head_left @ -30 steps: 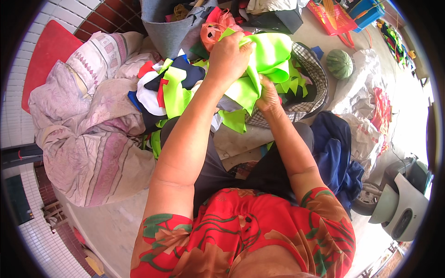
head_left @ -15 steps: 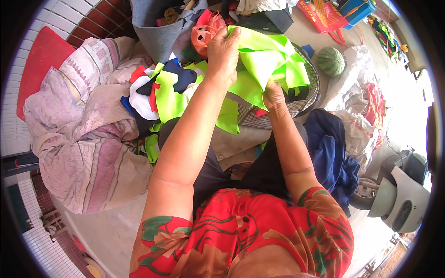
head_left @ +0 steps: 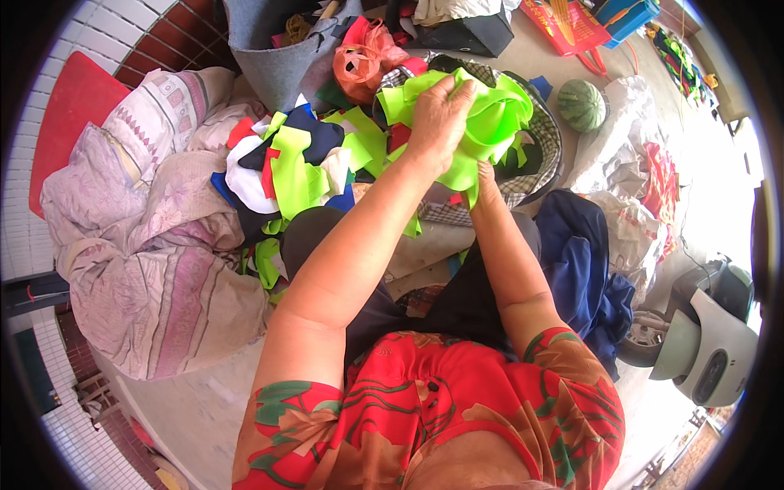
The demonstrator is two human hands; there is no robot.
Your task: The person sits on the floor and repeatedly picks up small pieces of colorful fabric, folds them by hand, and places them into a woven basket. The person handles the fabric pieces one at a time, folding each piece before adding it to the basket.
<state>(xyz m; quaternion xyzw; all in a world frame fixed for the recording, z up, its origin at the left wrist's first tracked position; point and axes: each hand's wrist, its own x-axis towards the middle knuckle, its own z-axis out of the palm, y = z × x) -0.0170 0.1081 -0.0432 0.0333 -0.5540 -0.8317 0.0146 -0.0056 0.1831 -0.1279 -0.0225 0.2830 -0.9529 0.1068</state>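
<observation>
A bunched neon-green cloth piece (head_left: 494,118) is held up over a checked fabric basket (head_left: 549,167). My left hand (head_left: 441,122) is closed on its left part, thumb and fingers pinching the folds. At the cloth's lower edge is my right hand (head_left: 486,180); its fingers are hidden under the cloth, so I cannot tell their grip. A narrow tail of the cloth hangs beside that hand. Dark scraps show inside the basket. Left of it lies a heap of cloth scraps (head_left: 298,167), neon green, navy, white and red.
A grey felt bin (head_left: 278,61) and an orange plastic bag (head_left: 363,65) stand behind. A watermelon (head_left: 581,106) sits right of the basket, near white sacks (head_left: 625,135). Dark blue cloth (head_left: 576,245) lies by my right leg. A large pale patterned cloth (head_left: 155,245) fills the left.
My left hand has moved right and slightly down, gathering the spread cloth into a bunch. The basket's left rim now shows. My right hand has shifted slightly down, its fingers now covered.
</observation>
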